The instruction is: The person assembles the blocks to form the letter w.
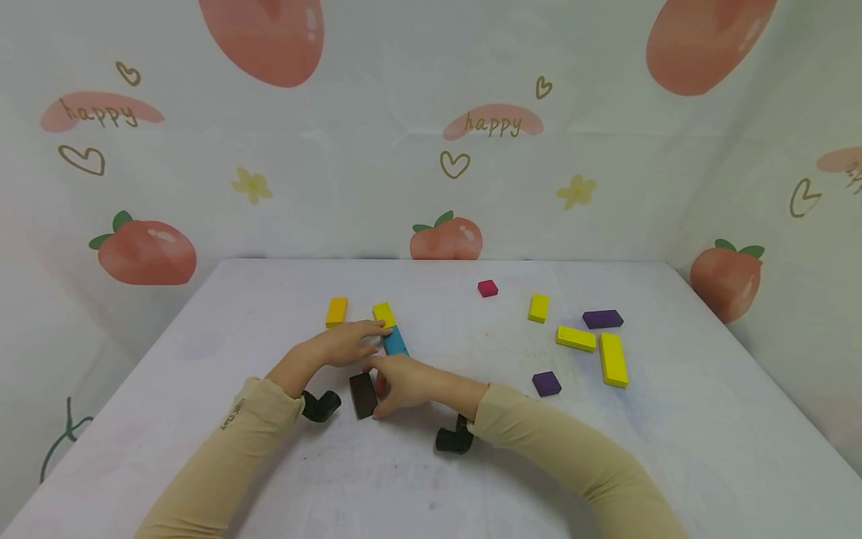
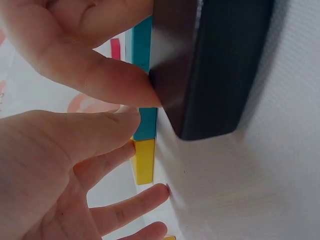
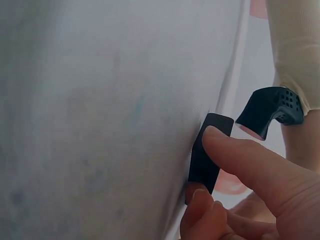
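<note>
My right hand (image 1: 412,380) grips a black rectangular block (image 1: 364,395) by its two short ends, thumb at the near end and fingers at the far end. In the right wrist view the thumb lies against the block's dark side. Just beyond, a blue block (image 1: 396,342) and a yellow block (image 1: 383,314) lie end to end in a line. My left hand (image 1: 342,344) reaches over with fairly straight, spread fingers, its fingertips at the join of these two blocks. The left wrist view does not make clear whether they press on them.
An orange-yellow block (image 1: 337,312) lies left of the line. Rightward are a red block (image 1: 488,288), several yellow blocks (image 1: 575,338), a purple bar (image 1: 602,319) and a smaller purple block (image 1: 547,383). A printed curtain (image 1: 377,202) hangs behind the white table (image 1: 283,494).
</note>
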The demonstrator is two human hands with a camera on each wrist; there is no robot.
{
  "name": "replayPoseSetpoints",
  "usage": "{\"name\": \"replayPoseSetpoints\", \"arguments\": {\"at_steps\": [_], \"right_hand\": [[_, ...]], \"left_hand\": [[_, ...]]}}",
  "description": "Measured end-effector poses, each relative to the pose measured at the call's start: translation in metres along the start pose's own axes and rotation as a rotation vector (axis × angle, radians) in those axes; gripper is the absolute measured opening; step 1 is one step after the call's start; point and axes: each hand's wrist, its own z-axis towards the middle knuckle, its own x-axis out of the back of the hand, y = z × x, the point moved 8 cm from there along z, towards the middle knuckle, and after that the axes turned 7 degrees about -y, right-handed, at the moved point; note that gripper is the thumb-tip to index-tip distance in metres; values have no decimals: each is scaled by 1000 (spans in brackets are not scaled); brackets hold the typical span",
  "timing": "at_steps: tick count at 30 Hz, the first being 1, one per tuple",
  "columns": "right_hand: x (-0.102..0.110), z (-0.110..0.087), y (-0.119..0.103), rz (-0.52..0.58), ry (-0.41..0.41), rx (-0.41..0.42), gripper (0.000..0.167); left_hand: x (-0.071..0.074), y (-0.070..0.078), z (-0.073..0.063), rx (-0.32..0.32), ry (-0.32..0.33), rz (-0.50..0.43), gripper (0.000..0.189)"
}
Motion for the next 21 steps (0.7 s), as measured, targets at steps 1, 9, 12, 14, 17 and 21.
{"name": "replayPoseSetpoints", "arguments": {"at_steps": [1, 9, 12, 14, 17, 21], "right_hand": [[0, 0, 1, 5, 1, -2, 62], [2, -4, 3, 4, 18, 3, 60], [5, -11, 5, 27, 24, -1, 60], [9, -16, 8, 58, 30, -7, 60], [17, -25, 13, 101, 49, -9, 60], [31, -38, 23, 130, 96, -14, 60]], "left_hand": [[0, 0, 0, 0, 0, 3, 43], [0, 2, 0, -1, 1, 1, 43], [0, 2, 0, 0, 3, 0, 43], [0, 2, -1, 1, 5, 2, 43], [0, 1, -1, 3, 8, 1, 43], [-1, 0, 1, 16, 10, 0, 44]]}}
